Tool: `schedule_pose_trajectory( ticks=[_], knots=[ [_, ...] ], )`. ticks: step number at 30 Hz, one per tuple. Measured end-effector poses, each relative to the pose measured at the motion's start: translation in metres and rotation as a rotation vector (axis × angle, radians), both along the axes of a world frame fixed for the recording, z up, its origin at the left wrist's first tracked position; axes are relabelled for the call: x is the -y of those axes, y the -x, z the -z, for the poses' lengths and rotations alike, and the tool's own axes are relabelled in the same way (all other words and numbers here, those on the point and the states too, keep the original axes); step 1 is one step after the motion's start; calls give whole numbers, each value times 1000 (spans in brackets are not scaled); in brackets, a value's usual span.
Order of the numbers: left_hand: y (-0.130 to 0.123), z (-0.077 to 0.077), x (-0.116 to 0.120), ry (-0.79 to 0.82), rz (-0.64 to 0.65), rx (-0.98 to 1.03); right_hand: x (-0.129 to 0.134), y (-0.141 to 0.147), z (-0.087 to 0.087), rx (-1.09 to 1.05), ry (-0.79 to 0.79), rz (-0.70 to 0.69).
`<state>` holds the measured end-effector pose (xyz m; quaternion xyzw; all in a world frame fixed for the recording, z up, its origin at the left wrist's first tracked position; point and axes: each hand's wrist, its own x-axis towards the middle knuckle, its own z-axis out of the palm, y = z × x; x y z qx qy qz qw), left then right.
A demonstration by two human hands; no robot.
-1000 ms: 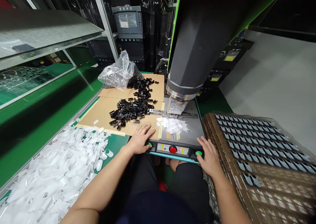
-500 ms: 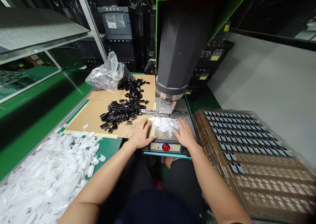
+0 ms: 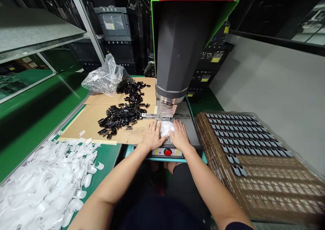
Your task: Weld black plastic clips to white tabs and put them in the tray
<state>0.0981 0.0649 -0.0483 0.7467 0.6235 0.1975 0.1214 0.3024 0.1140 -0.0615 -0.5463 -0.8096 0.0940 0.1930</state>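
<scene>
A small heap of white plastic pieces (image 3: 166, 128) lies on the grey machine base (image 3: 191, 128), between my two hands. My left hand (image 3: 152, 137) rests flat at the left side of the heap, fingers stretched forward. On the right side my right hand (image 3: 179, 135) lies flat in the same way, its thumb near my left thumb. Both hands touch the heap's edges. Just beyond the fingertips is a metal fixture (image 3: 149, 116) beneath the dark machine head (image 3: 172, 54). A red button (image 3: 168, 152) sits on the front panel below the hands.
Black clips (image 3: 122, 116) are scattered on cardboard (image 3: 76, 125) at the left, with a clear plastic bag (image 3: 104, 77) behind. A large white pile (image 3: 48, 182) covers the near left table. Stacked brown trays (image 3: 274, 186) with grey-blue parts stand at the right.
Both hands have closed in on the white heap from either side, and it is now narrower and more compact. The whole view has shifted slightly.
</scene>
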Motion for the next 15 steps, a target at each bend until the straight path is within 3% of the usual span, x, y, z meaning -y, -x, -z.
schedule_pose_trajectory(
  ticks=[4,7,15],
  knots=[
    [15,-8,-23,-119,-26,176,-25,-6,-15,-207,-105,-2],
    [22,-20,-51,-199,-38,239,-49,-1,-31,-244,-117,-21],
    [12,-42,-104,-78,4,257,-86,27,-51,-251,38,-6]
  ],
)
